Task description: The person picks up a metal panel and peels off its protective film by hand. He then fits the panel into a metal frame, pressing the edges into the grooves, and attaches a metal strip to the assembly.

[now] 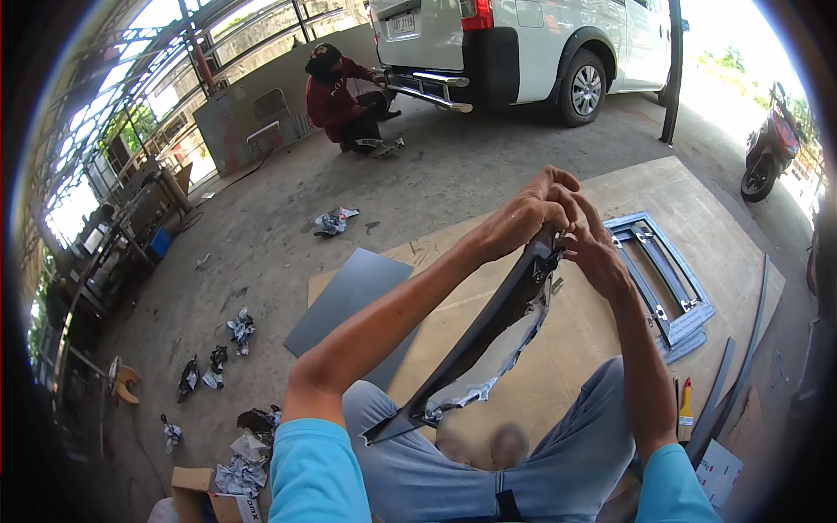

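Note:
A long dark trim panel (484, 336) slants from my lap up to my hands, with torn plastic film and tape (471, 394) hanging along its right edge. My left hand (527, 213) is closed around the panel's upper end. Close beside it, my right hand (593, 248) has its fingers bent at the same end, by the ragged film. The lower end of the panel rests near my left thigh. What lies between my fingertips is too small to make out.
Beneath me is a plywood sheet (697, 209), with a grey panel (349, 301) and blue-edged frames (697, 288) on it. A yellow-handled brush (687, 401) lies right. Crumpled wrappings (241, 329) are left. A person (336, 96) crouches by a white van (540, 44).

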The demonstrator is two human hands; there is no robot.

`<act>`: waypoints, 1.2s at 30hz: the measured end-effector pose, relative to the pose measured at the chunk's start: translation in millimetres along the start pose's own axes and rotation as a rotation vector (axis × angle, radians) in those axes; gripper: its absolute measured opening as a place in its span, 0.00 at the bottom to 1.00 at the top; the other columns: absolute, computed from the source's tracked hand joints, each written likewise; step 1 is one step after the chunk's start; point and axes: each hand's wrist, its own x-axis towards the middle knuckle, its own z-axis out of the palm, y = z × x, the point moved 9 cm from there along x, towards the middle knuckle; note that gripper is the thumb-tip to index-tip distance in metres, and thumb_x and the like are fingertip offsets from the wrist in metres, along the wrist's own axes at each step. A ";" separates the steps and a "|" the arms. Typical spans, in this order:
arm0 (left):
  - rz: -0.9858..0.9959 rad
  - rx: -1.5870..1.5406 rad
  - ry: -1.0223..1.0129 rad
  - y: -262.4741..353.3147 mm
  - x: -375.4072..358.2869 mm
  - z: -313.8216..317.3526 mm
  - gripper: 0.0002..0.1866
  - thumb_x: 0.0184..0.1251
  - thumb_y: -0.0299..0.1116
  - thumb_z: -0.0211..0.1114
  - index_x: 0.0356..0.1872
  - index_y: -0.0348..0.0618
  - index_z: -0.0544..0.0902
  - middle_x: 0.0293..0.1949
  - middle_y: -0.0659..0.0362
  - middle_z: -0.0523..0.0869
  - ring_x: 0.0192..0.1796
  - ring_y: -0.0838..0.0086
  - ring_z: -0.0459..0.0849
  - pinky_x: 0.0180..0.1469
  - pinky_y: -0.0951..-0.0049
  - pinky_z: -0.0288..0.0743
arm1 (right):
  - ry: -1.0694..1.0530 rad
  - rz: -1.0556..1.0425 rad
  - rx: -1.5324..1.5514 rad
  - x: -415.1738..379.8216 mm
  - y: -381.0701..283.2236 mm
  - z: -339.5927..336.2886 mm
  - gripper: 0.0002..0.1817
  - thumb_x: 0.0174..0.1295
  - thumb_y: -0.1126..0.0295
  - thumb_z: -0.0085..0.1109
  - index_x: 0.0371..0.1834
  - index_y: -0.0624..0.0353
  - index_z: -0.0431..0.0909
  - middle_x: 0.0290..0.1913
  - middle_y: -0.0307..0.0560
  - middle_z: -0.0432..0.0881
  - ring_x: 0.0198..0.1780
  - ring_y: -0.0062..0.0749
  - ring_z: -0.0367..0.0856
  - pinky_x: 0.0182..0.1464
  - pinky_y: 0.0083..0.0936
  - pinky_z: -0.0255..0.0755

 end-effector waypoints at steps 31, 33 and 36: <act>-0.243 -0.255 1.125 -99.1 -235.3 -131.4 0.38 0.67 0.67 0.31 0.49 0.44 0.76 0.36 0.62 0.81 0.37 0.80 0.80 0.39 0.78 0.77 | 0.212 -0.083 0.470 -1.7 102.0 -79.6 0.16 0.70 0.55 0.45 0.49 0.51 0.75 0.44 0.37 0.81 0.46 0.26 0.77 0.49 0.28 0.68; -0.422 -0.284 1.205 -122.1 -263.1 -146.9 0.37 0.67 0.67 0.31 0.49 0.44 0.76 0.36 0.61 0.82 0.38 0.79 0.80 0.40 0.78 0.76 | 0.291 0.072 0.433 -14.7 108.8 -43.3 0.14 0.69 0.55 0.46 0.47 0.50 0.75 0.42 0.34 0.81 0.44 0.24 0.77 0.48 0.28 0.66; -0.237 -0.419 1.237 -120.2 -280.1 -158.3 0.35 0.70 0.64 0.35 0.57 0.42 0.72 0.47 0.61 0.78 0.49 0.77 0.76 0.56 0.74 0.69 | 0.186 0.133 0.358 -16.3 115.2 -22.6 0.13 0.68 0.57 0.47 0.47 0.51 0.75 0.46 0.36 0.81 0.49 0.26 0.76 0.53 0.32 0.65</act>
